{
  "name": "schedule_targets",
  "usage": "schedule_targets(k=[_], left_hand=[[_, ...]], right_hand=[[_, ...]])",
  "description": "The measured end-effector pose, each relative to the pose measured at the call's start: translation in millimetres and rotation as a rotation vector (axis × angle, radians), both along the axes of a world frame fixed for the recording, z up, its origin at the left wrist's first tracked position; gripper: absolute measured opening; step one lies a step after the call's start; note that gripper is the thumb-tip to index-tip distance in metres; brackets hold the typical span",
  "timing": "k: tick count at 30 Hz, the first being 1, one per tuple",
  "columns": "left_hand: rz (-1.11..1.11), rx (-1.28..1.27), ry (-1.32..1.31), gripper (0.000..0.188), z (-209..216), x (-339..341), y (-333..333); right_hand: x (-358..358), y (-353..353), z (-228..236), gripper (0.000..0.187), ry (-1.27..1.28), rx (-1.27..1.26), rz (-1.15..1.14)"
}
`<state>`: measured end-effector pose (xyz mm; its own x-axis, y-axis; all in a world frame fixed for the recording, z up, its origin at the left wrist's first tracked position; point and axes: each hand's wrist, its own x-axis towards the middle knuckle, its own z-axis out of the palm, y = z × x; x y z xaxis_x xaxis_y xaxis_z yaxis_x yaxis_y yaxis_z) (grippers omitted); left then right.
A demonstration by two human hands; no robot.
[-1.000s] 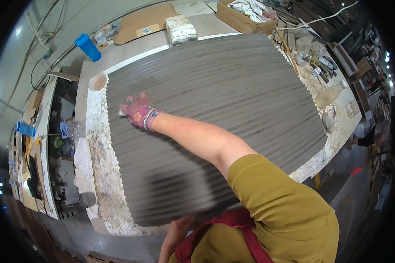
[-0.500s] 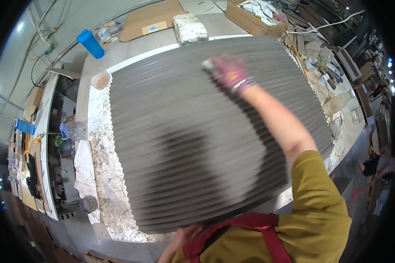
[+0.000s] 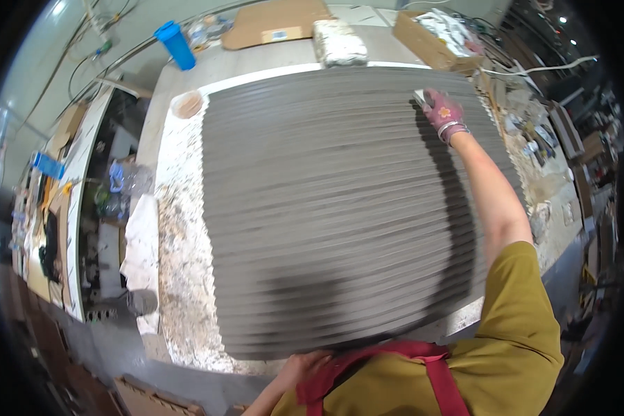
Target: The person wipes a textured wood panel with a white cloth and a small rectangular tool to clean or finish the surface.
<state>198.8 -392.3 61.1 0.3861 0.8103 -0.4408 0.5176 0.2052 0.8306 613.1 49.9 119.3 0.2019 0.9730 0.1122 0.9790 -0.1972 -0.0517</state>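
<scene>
A large dark grey panel (image 3: 340,208) with ridges running across it lies flat on the white-edged workbench. My right hand (image 3: 444,112) wears a pink-purple glove with a flower mark. It is closed on a small whitish pad (image 3: 420,98), which is pressed to the panel's far right part; most of the pad is hidden under the fingers. At the panel's near edge is my bare left hand (image 3: 306,365), low against the red apron (image 3: 353,357). Its fingers are partly hidden, and I cannot make out anything in them.
A stained whitish block (image 3: 340,43) stands at the far edge, near a flat cardboard piece (image 3: 277,24) and a blue cup (image 3: 175,45). A cardboard box (image 3: 430,43) of white cloths sits far right. Small clutter (image 3: 534,132) lines the right side; a round lid-like disc (image 3: 188,105) lies left.
My right hand has swept to the right across the panel with the pad. My left hand stays at the near edge. The whole view has shifted a little.
</scene>
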Motion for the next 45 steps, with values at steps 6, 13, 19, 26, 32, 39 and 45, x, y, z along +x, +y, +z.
schedule_targets(k=[6, 13, 19, 26, 32, 39, 45], left_hand=[[0.003, 0.007, -0.012, 0.022, 4.1, -7.5, 0.5], [0.074, -0.055, 0.042, 0.023, -11.7, -8.1, -11.8], [-0.023, 0.013, 0.039, 0.020, -42.4, -13.6, -30.8], [0.013, -0.040, 0.114, 0.020, -41.8, -12.6, -30.8], [0.059, -0.080, 0.099, 0.020, -30.8, -9.8, -27.7], [0.066, -0.018, 0.003, 0.020, -27.5, -6.4, -21.6], [0.081, 0.016, 0.002, 0.021, -1.4, -2.6, -4.9]], right_hand=[[-236.7, -6.0, -9.0, 0.037, 0.238, 0.310, 0.753], [-357.5, 0.8, -35.9, 0.032, 0.253, 0.111, 0.895], [-210.5, 42.7, -4.7, 0.025, 0.167, 0.133, 0.510], [-261.8, 53.3, -39.6, 0.036, 0.219, 0.253, 0.768], [-117.6, 113.2, -76.0, 0.026, 0.336, 0.341, 0.406], [78.8, 67.3, -20.4, 0.042, 0.052, 0.169, -0.119], [-36.6, 7.6, -14.0, 0.046, 0.798, 0.303, 0.213]])
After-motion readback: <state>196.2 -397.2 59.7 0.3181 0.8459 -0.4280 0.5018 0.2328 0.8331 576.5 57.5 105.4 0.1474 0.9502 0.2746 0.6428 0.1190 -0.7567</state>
